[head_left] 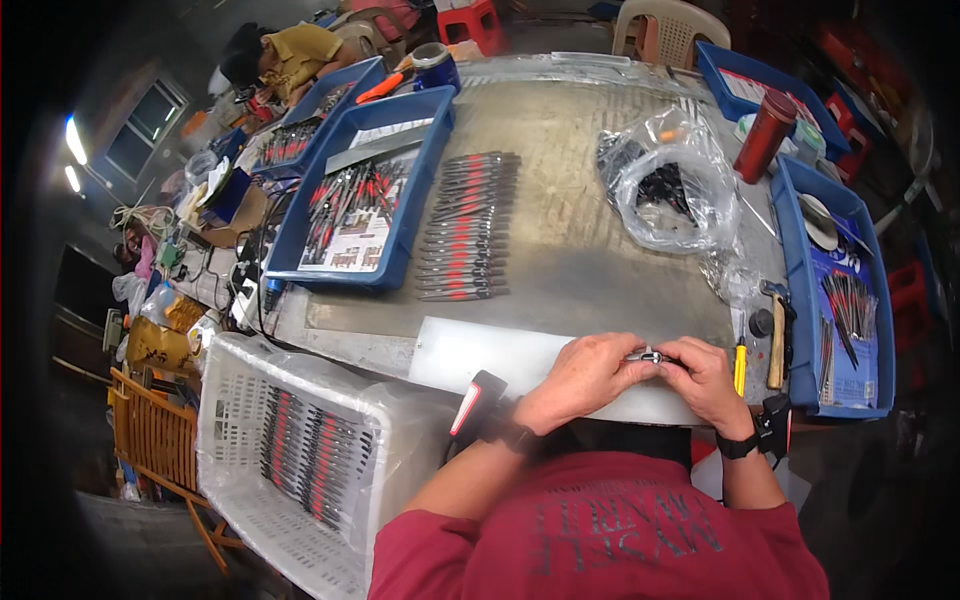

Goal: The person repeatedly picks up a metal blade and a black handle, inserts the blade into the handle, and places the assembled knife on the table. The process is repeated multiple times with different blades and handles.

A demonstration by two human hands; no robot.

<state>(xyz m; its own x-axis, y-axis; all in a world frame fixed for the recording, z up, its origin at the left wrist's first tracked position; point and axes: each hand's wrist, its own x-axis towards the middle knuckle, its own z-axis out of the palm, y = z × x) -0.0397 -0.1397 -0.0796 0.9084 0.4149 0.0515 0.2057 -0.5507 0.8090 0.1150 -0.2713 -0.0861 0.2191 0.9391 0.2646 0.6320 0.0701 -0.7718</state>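
Close together over a white board [480, 350] at the near table edge, my left hand [588, 372] and my right hand [706, 378] are both closed on one small silver-and-dark metal piece [648, 357]. Thumbs and fingers pinch it from either side. Most of it is hidden, so its kind cannot be told. Farther left on the table lies a column of slim black-and-red pen-like pieces [465, 225], side by side. Small black parts [665, 188] fill an open clear plastic bag [690, 232] at the right.
A blue tray [432, 190] of similar pieces stands left; another blue tray [800, 290] stands right. Near my right hand lie a yellow-handled tool [740, 370] and a hammer [777, 345]. A white crate [235, 425] holds stacked pieces. Another person [300, 55] sits far left.
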